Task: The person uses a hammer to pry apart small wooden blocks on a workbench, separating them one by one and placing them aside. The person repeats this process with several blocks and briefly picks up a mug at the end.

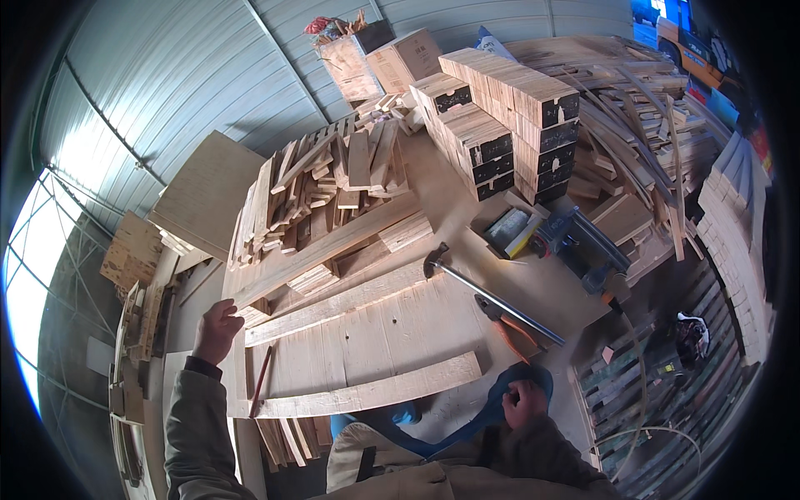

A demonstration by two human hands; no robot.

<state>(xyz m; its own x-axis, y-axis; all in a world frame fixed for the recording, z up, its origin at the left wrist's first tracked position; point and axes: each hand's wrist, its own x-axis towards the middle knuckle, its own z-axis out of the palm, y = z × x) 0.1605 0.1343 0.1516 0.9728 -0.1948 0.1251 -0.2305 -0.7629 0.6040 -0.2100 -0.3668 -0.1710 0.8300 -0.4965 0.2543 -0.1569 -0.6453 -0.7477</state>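
Note:
My left hand (218,331) is raised at the left end of a wooden frame or pallet deck, fingers curled. Whether it holds anything small is hidden. My right hand (523,404) is closed near my right knee, over the blue trouser leg; its contents cannot be made out. Between the hands lie a front plank (375,393) and a middle plank (350,308), with flat boards (367,346) between them. A thin red stick (261,379) leans across the boards' left end. A claw hammer (500,298) and orange-handled pincers (508,325) rest to the right.
A nail gun (587,250) with a hose sits beside an open box (508,229) at the right. Cut wood pieces (333,179) are heaped behind the planks. Tall stacks of wooden blocks (533,117) rise at the back. A slatted pallet (633,400) lies at lower right.

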